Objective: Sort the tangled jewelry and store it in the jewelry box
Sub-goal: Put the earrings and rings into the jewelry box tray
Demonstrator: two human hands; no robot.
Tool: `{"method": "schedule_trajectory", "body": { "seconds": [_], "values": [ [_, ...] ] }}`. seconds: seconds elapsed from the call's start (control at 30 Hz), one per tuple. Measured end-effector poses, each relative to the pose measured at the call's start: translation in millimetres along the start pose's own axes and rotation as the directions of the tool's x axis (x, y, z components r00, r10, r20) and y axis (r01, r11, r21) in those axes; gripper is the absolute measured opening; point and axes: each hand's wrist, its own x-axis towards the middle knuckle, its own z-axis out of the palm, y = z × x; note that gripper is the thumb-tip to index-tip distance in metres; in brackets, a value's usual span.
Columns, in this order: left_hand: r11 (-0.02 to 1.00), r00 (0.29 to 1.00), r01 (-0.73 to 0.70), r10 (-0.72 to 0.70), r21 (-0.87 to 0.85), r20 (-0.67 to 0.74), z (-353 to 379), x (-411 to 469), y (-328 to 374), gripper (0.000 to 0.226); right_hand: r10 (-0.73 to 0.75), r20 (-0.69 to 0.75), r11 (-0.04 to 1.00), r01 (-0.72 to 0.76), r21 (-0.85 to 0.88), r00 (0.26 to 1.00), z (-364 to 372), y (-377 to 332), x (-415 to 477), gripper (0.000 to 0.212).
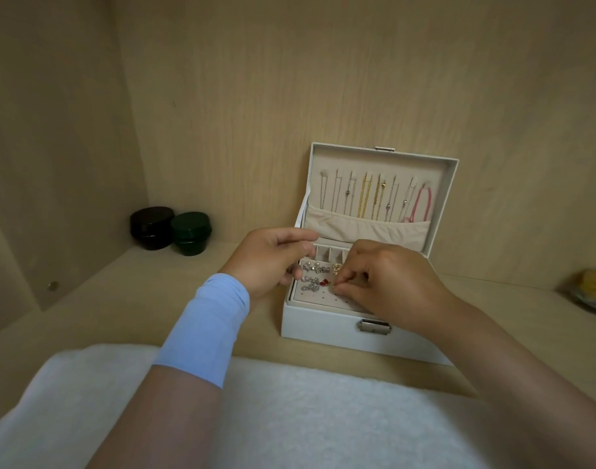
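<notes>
The jewelry box (323,324) stands open on the shelf (127,299), its lid (450,204) upright behind the tray (320,297). Necklaces (366,198) hang in a row inside the lid, above a pocket (364,228). Earrings (315,267) sit in the tray. Both hands are over the tray, the left hand (273,257) left of the right hand (388,282). Two jars (169,230) stand far left of the box, touching. A bowl (591,292) lies far right. A towel (290,418) lies before the box.

jewelry box (327,328): white, lid open (upright) | necklaces (366,196) hang in lid | earrings (315,267) pinned on tray
</notes>
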Motion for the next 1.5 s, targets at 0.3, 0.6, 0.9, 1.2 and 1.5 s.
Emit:
{"method": "schedule_trajectory", "body": {
  "seconds": [0.3, 0.6, 0.9, 1.2, 1.5],
  "values": [
    [0.999, 0.998, 0.001, -0.004, -0.037, -0.063, 2, 0, -1, 0.008, -0.047, -0.102, 0.999, 0.049, 0.018, 0.994, 10, -2, 3, 0.007],
    [0.997, 0.998, 0.015, -0.020, -0.079, -0.066, 1, -1, -1, 0.015, -0.118, -0.145, 0.992, 0.110, -0.059, 0.982, 17, -6, 7, 0.008],
    [0.996, 0.997, 0.001, -0.008, -0.088, -0.076, 0, -2, 2, 0.016, -0.030, -0.075, 0.999, 0.032, 0.022, 0.997, 17, -4, 8, 0.008],
    [0.996, 0.999, -0.003, -0.001, -0.086, -0.048, 0, -3, 0, 0.018, -0.072, 0.068, 0.997, 0.074, -0.027, 0.995, 6, -11, 9, 0.010],
    [0.999, 1.000, -0.009, 0.010, -0.033, 0.027, 6, -9, 4, 0.010, 0.076, -0.155, 0.883, 0.006, 0.470, 0.985, -5, -11, 8, 0.022]
  ]
}}
